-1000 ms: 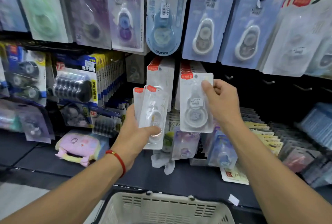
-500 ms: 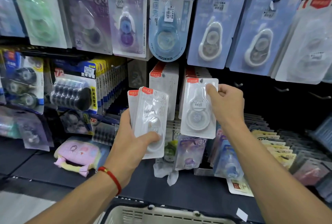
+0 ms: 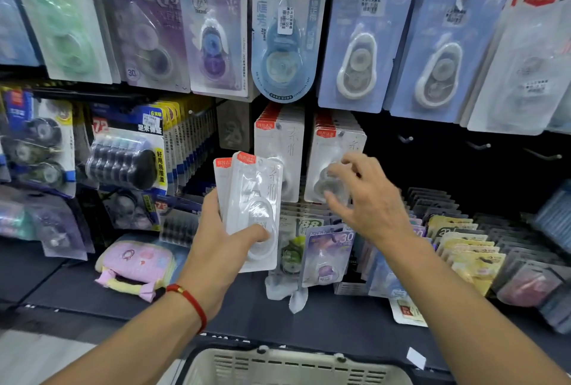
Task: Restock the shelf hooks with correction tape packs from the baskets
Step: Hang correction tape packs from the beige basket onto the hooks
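One pack (image 3: 335,165) now hangs on the right hook; right hand (image 3: 367,199) spread, released; left hand (image 3: 222,236) grips spare packs (image 3: 250,208).

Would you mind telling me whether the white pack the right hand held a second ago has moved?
Yes. It now hangs on the right white stack below the blue cards; the right hand has let go.

Both forearms reach forward and up, hands raised side by side.

The left hand (image 3: 225,239) curls, thumb across the front, a red cord at its wrist; the right hand (image 3: 367,199) spreads its fingers loosely, palm facing away, blurred.
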`<state>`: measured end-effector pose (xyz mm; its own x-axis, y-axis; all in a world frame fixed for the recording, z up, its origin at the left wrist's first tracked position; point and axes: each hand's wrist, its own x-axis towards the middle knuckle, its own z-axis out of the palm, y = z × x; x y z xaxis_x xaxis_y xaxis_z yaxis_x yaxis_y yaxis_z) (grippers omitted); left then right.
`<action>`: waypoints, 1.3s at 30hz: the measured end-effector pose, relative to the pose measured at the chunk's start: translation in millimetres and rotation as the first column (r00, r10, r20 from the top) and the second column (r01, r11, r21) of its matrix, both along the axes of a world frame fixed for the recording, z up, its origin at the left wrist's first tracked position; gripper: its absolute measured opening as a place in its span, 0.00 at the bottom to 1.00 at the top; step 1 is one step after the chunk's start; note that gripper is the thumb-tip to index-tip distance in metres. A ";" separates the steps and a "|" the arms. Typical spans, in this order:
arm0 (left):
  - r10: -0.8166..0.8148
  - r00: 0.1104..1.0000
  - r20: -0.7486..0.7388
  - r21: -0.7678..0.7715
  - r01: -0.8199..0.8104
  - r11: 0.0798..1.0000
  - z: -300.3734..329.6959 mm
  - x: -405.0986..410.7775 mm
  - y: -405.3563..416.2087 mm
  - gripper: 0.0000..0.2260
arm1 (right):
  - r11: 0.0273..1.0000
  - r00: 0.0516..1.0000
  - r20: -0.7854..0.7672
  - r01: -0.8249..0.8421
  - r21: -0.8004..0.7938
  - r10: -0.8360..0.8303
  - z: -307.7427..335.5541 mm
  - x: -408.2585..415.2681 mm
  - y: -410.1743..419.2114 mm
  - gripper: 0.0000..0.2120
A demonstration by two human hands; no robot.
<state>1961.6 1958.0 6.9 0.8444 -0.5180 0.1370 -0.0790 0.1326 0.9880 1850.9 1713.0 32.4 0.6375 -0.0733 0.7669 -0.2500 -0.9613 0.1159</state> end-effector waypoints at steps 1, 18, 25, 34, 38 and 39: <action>-0.002 1.000 0.000 -0.003 0.002 1.000 -0.3 -0.4 -0.4 0.32 | 1.000 0.997 -0.073 0.022 -0.009 -0.022 -5.1 0.3 -2.0 0.21; -0.136 0.991 -0.009 -0.056 0.136 0.989 2.6 -11.4 -1.9 0.37 | 0.541 0.898 -0.186 -0.067 0.838 0.399 30.1 -3.0 51.8 0.20; -0.262 0.965 0.021 -0.082 0.263 0.961 4.3 -19.7 -0.2 0.40 | 0.162 0.886 0.074 -0.165 0.973 0.457 16.1 -20.2 66.6 0.14; -0.327 0.943 -0.067 -0.140 0.316 0.938 1.4 -21.2 -9.4 0.35 | 0.003 0.893 0.394 -0.404 0.915 0.215 11.5 -42.5 54.6 0.14; -0.173 0.985 0.013 -0.084 0.174 0.981 -3.6 -16.7 -13.0 0.27 | 0.135 0.901 0.422 -0.433 0.891 0.102 16.0 -36.6 37.4 0.11; -0.154 0.988 0.017 -0.081 0.154 0.985 -4.4 -15.5 -13.3 0.27 | 0.162 0.905 0.412 -0.424 0.891 0.103 16.1 -34.4 34.6 0.11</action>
